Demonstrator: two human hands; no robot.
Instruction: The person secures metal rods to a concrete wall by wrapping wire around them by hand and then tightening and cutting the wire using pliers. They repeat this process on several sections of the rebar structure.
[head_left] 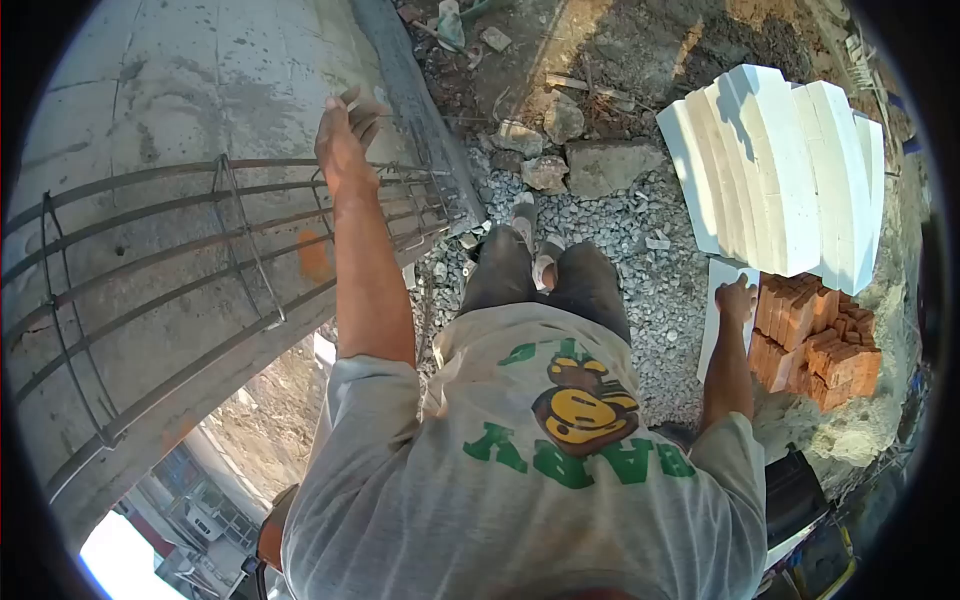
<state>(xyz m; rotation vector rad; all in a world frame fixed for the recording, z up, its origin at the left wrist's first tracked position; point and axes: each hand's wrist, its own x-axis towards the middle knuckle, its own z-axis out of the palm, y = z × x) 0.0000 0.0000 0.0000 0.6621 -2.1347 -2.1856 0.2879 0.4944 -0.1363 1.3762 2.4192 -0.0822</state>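
Note:
My left hand (347, 140) is raised beside the concrete wall, just above a cage of steel reinforcing bars (130, 255). Its fingers are apart and slightly bent, and nothing shows in them. Low on my right side, my right hand (736, 298) has its fingers closed at the edge of a white block (721, 335). That block looks long and narrow from above, and my forearm covers part of its side. A stack of large white blocks (770, 170) stands just beyond my right hand. Red bricks (815, 340) are piled to the right of it.
Grey gravel (655, 250) lies under and around my feet. Ahead are rough stones (612, 167) and loose rubble. The concrete wall (190, 90) rises along my left, with the bars running beside it. A dark container (795, 490) stands behind my right arm.

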